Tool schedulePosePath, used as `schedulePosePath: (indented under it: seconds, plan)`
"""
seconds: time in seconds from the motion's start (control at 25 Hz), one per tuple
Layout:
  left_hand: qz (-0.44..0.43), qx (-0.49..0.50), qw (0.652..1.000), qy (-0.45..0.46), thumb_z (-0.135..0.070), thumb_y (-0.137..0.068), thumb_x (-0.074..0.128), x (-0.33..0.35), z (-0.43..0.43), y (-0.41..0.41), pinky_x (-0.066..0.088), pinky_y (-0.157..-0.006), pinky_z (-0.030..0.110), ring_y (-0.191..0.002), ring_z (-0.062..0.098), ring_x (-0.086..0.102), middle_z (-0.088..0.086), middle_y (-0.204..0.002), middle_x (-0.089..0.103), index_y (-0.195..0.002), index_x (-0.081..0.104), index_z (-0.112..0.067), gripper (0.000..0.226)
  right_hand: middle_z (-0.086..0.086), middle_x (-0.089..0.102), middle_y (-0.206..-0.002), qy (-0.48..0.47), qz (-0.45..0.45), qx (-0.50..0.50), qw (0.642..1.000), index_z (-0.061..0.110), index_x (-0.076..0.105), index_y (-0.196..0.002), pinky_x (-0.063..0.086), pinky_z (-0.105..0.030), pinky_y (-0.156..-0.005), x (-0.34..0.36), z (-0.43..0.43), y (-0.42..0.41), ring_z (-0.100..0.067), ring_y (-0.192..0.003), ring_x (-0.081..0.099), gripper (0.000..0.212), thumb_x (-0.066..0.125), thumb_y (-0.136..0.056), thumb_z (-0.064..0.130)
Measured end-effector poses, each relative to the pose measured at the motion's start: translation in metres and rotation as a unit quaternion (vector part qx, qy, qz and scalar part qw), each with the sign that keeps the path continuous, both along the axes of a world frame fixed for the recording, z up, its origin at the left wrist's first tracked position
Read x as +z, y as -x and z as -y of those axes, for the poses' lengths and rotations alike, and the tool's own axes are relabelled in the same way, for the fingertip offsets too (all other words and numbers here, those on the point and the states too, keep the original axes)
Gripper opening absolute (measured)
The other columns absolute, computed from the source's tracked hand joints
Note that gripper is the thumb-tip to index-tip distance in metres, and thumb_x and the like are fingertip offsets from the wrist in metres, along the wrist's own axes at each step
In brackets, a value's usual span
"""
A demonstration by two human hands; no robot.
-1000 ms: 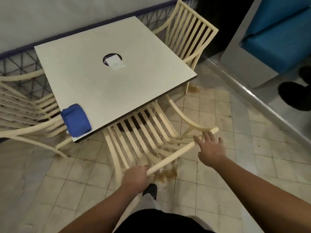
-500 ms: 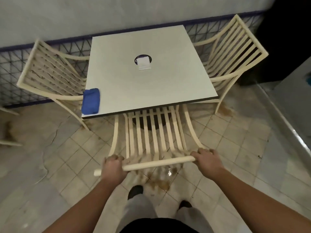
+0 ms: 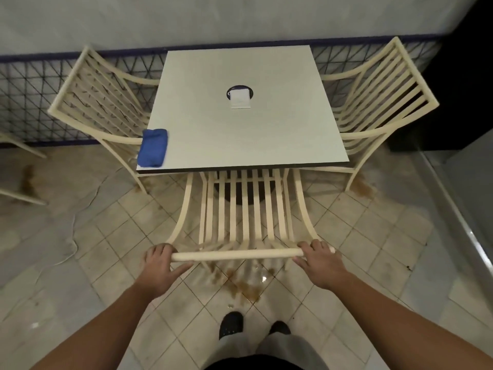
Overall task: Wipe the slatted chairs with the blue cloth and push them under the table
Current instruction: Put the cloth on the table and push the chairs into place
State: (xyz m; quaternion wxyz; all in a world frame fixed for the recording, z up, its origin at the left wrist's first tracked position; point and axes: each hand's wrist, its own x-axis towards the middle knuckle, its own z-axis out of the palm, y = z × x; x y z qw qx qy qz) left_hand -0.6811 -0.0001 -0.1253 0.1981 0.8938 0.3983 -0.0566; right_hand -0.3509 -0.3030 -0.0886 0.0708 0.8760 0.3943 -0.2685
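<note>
It looks like a café terrace: a square table with what seems a napkin holder at its centre, a slatted chair at three sides, mesh railing behind, stained floor tiles.

A single camera rode on the person's head, on the near side of the table, facing forward and steeply down over it. It sat close: the slatted chair in front of the table filled mid-frame, and the person's own shoes showed straight beneath. The wide lens reached further, to the left chair, the right chair and the wall behind the table, bowing the edges.
</note>
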Motion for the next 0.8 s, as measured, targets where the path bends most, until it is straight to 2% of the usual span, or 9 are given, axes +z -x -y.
schedulePosePath:
  seconds: [0.08, 0.16, 0.32, 0.4, 0.48, 0.64, 0.8]
  plan:
    - [0.001, 0.005, 1.000, 0.028, -0.101, -0.069, 0.018, 0.005, -0.006, -0.002, 0.032, -0.105, 0.049, -0.115, 0.021, 0.037, -0.010, -0.116, 0.046, -0.107, 0.049, -0.029, 0.087, 0.001, 0.047, -0.131, 0.006, 0.002, -0.006, 1.000, 0.033, 0.041, -0.138, 0.043, -0.049, -0.098, 0.000, -0.005, 0.002, -0.021, -0.123, 0.043, 0.048, 0.026, -0.103, 0.063]
    - [-0.001, 0.011, 0.999, 0.046, -0.100, -0.067, 0.021, 0.009, -0.015, -0.004, 0.032, -0.104, 0.049, -0.116, 0.019, 0.034, -0.010, -0.120, 0.044, -0.108, 0.049, -0.028, 0.088, 0.001, 0.046, -0.129, 0.011, -0.004, -0.007, 1.000, 0.033, 0.042, -0.135, 0.043, -0.049, -0.098, 0.000, -0.012, 0.006, -0.021, -0.123, 0.043, 0.046, 0.027, -0.103, 0.062]
    - [-0.031, 0.001, 0.997, 0.072, -0.089, -0.071, 0.034, 0.017, -0.038, -0.010, 0.033, -0.103, 0.047, -0.116, 0.018, 0.033, -0.009, -0.122, 0.045, -0.110, 0.049, -0.029, 0.073, 0.000, 0.046, -0.129, 0.012, -0.009, -0.019, 1.000, 0.032, 0.043, -0.133, 0.042, -0.051, -0.098, -0.001, -0.027, 0.011, -0.021, -0.121, 0.042, 0.043, 0.028, -0.103, 0.061]
    - [-0.037, 0.001, 0.996, 0.077, -0.079, -0.083, 0.052, 0.018, -0.050, -0.015, 0.034, -0.102, 0.045, -0.111, 0.015, 0.032, -0.007, -0.125, 0.049, -0.111, 0.049, -0.031, 0.055, 0.000, 0.045, -0.128, 0.013, -0.019, -0.023, 0.999, 0.033, 0.042, -0.132, 0.041, -0.052, -0.099, 0.000, -0.037, 0.009, -0.020, -0.119, 0.042, 0.042, 0.029, -0.103, 0.061]
    - [-0.035, -0.006, 0.996, 0.078, -0.068, -0.090, 0.057, 0.015, -0.060, -0.019, 0.035, -0.102, 0.045, -0.110, 0.016, 0.032, -0.006, -0.126, 0.050, -0.111, 0.048, -0.032, 0.043, 0.000, 0.044, -0.130, 0.015, -0.031, -0.030, 0.999, 0.034, 0.042, -0.133, 0.040, -0.052, -0.101, 0.001, -0.045, 0.005, -0.020, -0.120, 0.041, 0.041, 0.031, -0.103, 0.060]
    - [-0.031, -0.014, 0.995, 0.098, -0.080, -0.082, 0.047, 0.011, -0.064, -0.019, 0.033, -0.104, 0.046, -0.110, 0.017, 0.032, -0.009, -0.122, 0.046, -0.109, 0.047, -0.034, 0.053, 0.000, 0.041, -0.133, 0.010, -0.032, -0.031, 0.999, 0.036, 0.040, -0.137, 0.039, -0.052, -0.103, 0.000, -0.046, 0.000, -0.019, -0.123, 0.039, 0.042, 0.033, -0.103, 0.059]
    - [-0.030, -0.008, 0.997, 0.076, -0.072, -0.088, 0.053, 0.009, -0.062, -0.020, 0.034, -0.104, 0.049, -0.115, 0.020, 0.036, -0.005, -0.125, 0.048, -0.111, 0.049, -0.032, 0.046, 0.000, 0.041, -0.133, 0.005, -0.032, -0.035, 0.999, 0.036, 0.039, -0.138, 0.038, -0.053, -0.103, 0.001, -0.044, 0.002, -0.020, -0.122, 0.039, 0.042, 0.033, -0.104, 0.059]
